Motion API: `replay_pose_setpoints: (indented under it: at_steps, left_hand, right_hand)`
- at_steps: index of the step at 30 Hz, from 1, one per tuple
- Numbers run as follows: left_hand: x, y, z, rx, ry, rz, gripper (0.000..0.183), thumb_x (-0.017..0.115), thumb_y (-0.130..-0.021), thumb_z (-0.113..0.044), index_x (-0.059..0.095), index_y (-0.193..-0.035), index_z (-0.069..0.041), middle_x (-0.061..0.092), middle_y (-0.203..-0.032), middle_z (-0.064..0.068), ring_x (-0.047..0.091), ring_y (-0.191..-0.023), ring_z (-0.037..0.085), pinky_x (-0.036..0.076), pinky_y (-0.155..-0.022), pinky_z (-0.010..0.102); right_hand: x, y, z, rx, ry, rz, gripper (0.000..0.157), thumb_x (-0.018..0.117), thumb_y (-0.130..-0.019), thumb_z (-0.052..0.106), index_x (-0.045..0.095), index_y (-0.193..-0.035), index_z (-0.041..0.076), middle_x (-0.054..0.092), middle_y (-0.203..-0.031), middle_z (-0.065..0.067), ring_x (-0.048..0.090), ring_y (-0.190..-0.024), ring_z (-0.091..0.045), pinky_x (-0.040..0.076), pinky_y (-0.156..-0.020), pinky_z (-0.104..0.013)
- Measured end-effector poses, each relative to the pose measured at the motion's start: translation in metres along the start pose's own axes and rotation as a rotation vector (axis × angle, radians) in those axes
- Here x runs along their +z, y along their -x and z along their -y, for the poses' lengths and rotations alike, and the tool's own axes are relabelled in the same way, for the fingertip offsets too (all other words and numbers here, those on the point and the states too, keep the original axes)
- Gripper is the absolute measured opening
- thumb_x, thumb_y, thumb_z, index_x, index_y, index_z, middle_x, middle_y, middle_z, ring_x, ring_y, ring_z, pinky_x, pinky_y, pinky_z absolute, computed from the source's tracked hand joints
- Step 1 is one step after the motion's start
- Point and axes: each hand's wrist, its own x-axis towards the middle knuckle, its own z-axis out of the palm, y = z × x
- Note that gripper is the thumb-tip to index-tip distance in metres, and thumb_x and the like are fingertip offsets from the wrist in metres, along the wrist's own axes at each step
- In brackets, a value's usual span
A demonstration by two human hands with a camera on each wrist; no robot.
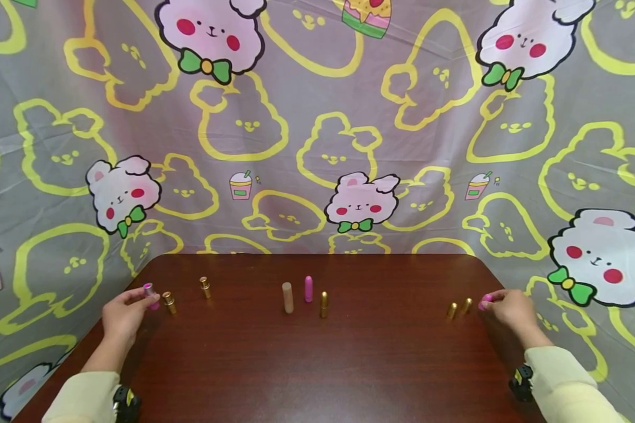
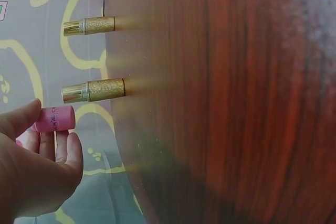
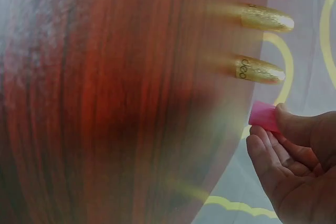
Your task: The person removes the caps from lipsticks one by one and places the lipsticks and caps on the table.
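Observation:
At the left end of the table, my left hand (image 1: 123, 317) pinches a pink lipstick base (image 2: 56, 118) with a silvery collar between thumb and fingers. Beside it two gold lipstick bases (image 1: 169, 302) stand upright without caps. Far over on the right, my right hand (image 1: 515, 314) holds a pink lipstick cap (image 3: 263, 115) by thumb and fingertips. Next to that cap stand two gold lipstick caps (image 1: 452, 311) with rounded tops; the right wrist view shows lettering near the foot of one.
Mid-table stand a tan tube (image 1: 288, 298), a closed pink lipstick (image 1: 308, 289) and a closed gold lipstick (image 1: 324, 305), all upright. The dark wooden table (image 1: 317, 364) has rounded back corners. A grey cartoon-print cloth (image 1: 291, 100) hangs behind it and along both sides.

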Motion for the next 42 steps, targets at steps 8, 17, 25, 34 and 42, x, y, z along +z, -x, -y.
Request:
replay_pose_setpoints:
  at_steps: [8, 17, 25, 34, 42]
  left_hand:
    - [0.001, -0.016, 0.013, -0.019, -0.022, -0.001, 0.035, 0.081, -0.081, -0.023, 0.064, -0.1, 0.002, 0.062, -0.074, -0.01, 0.06, -0.063, 0.003, 0.048, -0.048, 0.033]
    - [-0.001, 0.0, 0.001, 0.013, -0.14, -0.007, 0.045, 0.071, -0.088, -0.014, 0.056, -0.12, 0.014, 0.064, -0.092, 0.013, 0.052, -0.061, 0.0, 0.044, -0.053, 0.019]
    - [-0.002, -0.004, 0.008, -0.007, -0.145, 0.011, 0.04, 0.072, -0.087, -0.01, 0.057, -0.115, 0.015, 0.067, -0.091, 0.015, 0.054, -0.067, 0.003, 0.047, -0.055, 0.023]
    - [-0.003, -0.003, 0.014, 0.005, -0.165, 0.1, 0.035, 0.068, -0.086, 0.0, 0.055, -0.111, 0.02, 0.066, -0.078, 0.005, 0.052, -0.061, -0.001, 0.044, -0.052, 0.014]
    - [0.0, -0.002, 0.013, -0.002, -0.184, 0.124, 0.027, 0.066, -0.083, 0.003, 0.058, -0.103, 0.02, 0.067, -0.076, 0.009, 0.055, -0.063, 0.006, 0.046, -0.052, 0.019]
  right_hand:
    - [0.008, -0.001, -0.007, 0.037, 0.001, 0.069, 0.028, 0.074, -0.083, 0.016, 0.069, -0.089, -0.011, 0.067, -0.084, -0.023, 0.055, -0.073, -0.034, 0.044, -0.059, -0.038]
    - [0.013, 0.002, -0.006, -0.017, 0.004, 0.06, 0.018, 0.073, -0.082, 0.012, 0.071, -0.08, -0.006, 0.068, -0.075, -0.014, 0.054, -0.067, -0.026, 0.042, -0.059, -0.036]
    - [0.014, 0.002, -0.003, -0.001, 0.008, 0.058, 0.021, 0.073, -0.082, 0.012, 0.071, -0.082, -0.008, 0.069, -0.08, -0.019, 0.058, -0.072, -0.031, 0.046, -0.064, -0.042]
    - [0.016, 0.0, -0.002, 0.058, -0.012, 0.067, 0.025, 0.077, -0.082, 0.013, 0.069, -0.082, -0.011, 0.066, -0.074, -0.016, 0.054, -0.068, -0.028, 0.042, -0.057, -0.035]
    - [0.014, 0.0, -0.003, 0.057, 0.0, 0.075, 0.025, 0.076, -0.081, 0.013, 0.069, -0.082, -0.011, 0.066, -0.074, -0.015, 0.055, -0.069, -0.028, 0.044, -0.058, -0.037]
